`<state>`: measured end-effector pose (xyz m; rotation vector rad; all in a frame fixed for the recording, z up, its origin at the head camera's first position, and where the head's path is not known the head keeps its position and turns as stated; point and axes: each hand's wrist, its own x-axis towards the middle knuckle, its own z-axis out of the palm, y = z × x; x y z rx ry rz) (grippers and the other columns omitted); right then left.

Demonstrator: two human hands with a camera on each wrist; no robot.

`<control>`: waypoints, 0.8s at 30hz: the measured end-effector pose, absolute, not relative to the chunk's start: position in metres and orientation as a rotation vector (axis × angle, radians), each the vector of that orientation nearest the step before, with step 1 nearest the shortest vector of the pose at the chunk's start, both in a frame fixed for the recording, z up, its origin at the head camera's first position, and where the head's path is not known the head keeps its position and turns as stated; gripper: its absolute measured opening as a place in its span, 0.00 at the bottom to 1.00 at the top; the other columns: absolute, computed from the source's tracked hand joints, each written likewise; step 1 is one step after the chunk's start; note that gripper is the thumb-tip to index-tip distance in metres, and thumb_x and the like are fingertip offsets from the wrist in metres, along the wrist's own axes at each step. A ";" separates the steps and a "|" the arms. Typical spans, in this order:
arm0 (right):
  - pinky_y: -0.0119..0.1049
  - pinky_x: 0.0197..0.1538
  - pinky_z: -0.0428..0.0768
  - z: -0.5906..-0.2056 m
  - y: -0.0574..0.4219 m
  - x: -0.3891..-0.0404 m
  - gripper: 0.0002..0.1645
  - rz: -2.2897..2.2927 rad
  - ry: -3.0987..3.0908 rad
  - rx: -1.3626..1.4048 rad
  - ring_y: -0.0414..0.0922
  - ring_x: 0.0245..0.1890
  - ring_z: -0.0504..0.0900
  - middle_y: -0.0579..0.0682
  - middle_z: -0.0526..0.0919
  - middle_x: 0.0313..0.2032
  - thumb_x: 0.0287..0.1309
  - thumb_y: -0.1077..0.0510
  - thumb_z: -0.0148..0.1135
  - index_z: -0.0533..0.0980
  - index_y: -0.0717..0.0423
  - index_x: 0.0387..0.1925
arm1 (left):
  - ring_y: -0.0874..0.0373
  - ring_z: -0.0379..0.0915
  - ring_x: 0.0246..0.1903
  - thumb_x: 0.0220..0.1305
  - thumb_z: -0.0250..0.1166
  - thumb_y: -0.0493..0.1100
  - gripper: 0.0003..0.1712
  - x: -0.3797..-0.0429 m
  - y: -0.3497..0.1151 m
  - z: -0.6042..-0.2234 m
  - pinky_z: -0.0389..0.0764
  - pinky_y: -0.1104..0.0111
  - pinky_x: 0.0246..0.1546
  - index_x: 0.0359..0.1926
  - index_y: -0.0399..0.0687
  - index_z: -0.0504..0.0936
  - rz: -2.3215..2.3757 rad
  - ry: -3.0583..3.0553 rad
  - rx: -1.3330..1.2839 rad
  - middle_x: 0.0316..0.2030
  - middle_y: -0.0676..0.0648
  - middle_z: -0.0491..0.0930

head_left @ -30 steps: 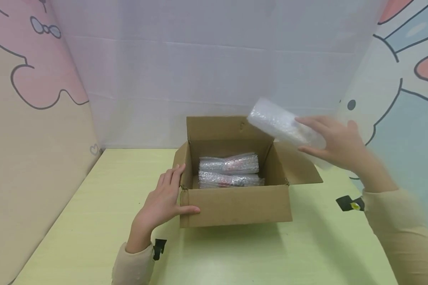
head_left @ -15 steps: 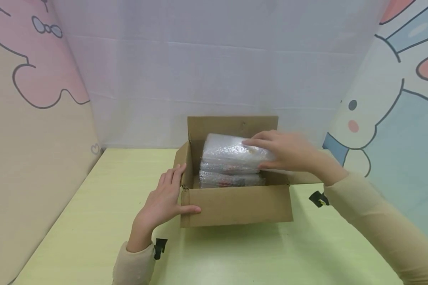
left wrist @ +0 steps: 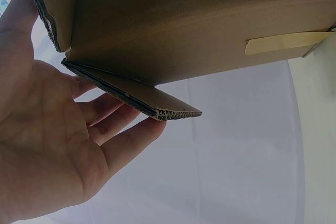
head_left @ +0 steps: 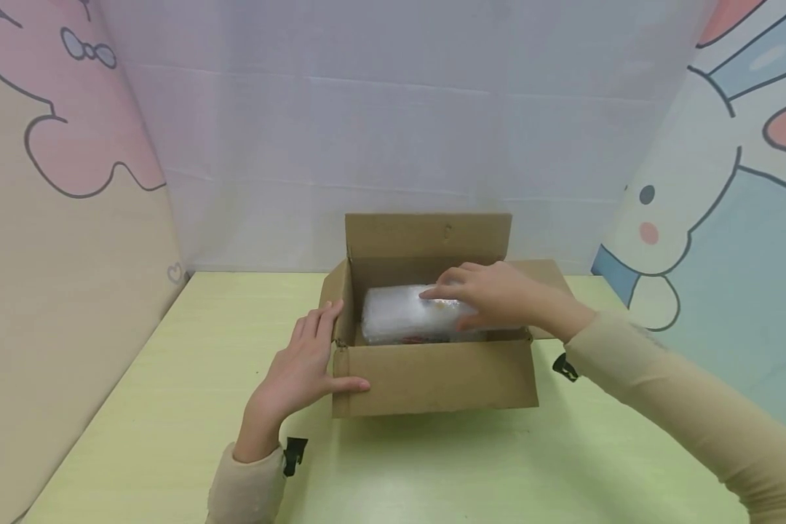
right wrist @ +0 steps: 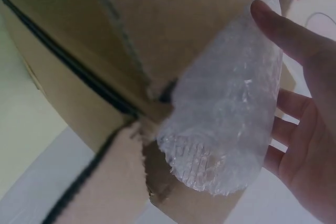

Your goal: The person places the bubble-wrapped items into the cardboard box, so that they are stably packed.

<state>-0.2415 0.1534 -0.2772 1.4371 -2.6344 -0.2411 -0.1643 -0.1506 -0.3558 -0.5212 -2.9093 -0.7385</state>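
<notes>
A cardboard box point(head_left: 432, 378) stands with its flaps folded out. My left hand point(head_left: 295, 371) rests on its near left corner, the fingers extended along the left flap point(left wrist: 131, 90) and the thumb lying on the front flap. Inside the box, my right hand point(head_left: 498, 295) holds a bubble-wrapped bundle point(head_left: 393, 309) by its right end. In the right wrist view the bundle point(right wrist: 226, 98) sits between the thumb and the fingers point(right wrist: 291, 103). Under it a strip of another wrapped bundle point(head_left: 413, 339) shows; what is wrapped inside cannot be made out.
The box stands on a pale green table point(head_left: 170, 393). A white curtain point(head_left: 314, 145) hangs behind it, and cartoon-printed panels point(head_left: 733, 240) flank both sides. The box's right flap point(head_left: 544, 273) sticks outward beneath the right forearm.
My right hand has brought the bubble-wrapped bundle from the right, above the box, left and down into it, over the two bundles lying there. My left hand has kept its place.
</notes>
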 end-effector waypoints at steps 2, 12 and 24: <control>0.36 0.27 0.77 -0.282 0.153 -0.243 0.39 -0.254 -2.608 1.477 0.47 0.51 0.80 0.46 0.79 0.53 0.47 0.45 0.74 0.71 0.36 0.63 | 0.42 0.53 0.69 0.38 0.76 0.67 0.71 -0.164 -0.151 -0.356 0.80 0.59 0.28 0.75 0.47 0.47 -0.736 -2.907 -0.521 0.72 0.37 0.54; 0.34 0.25 0.74 -0.297 0.153 -0.243 0.34 -0.259 -2.685 1.492 0.48 0.49 0.80 0.47 0.78 0.54 0.53 0.50 0.71 0.71 0.36 0.62 | 0.42 0.53 0.69 0.38 0.76 0.68 0.71 -0.165 -0.150 -0.357 0.81 0.57 0.30 0.76 0.47 0.47 -0.736 -2.907 -0.525 0.72 0.37 0.54; 0.32 0.21 0.72 -0.307 0.154 -0.245 0.32 -0.269 -2.660 1.502 0.48 0.52 0.79 0.48 0.77 0.54 0.55 0.51 0.69 0.71 0.37 0.62 | 0.41 0.53 0.69 0.38 0.76 0.68 0.71 -0.165 -0.151 -0.356 0.82 0.53 0.33 0.76 0.46 0.47 -0.734 -2.912 -0.520 0.72 0.37 0.53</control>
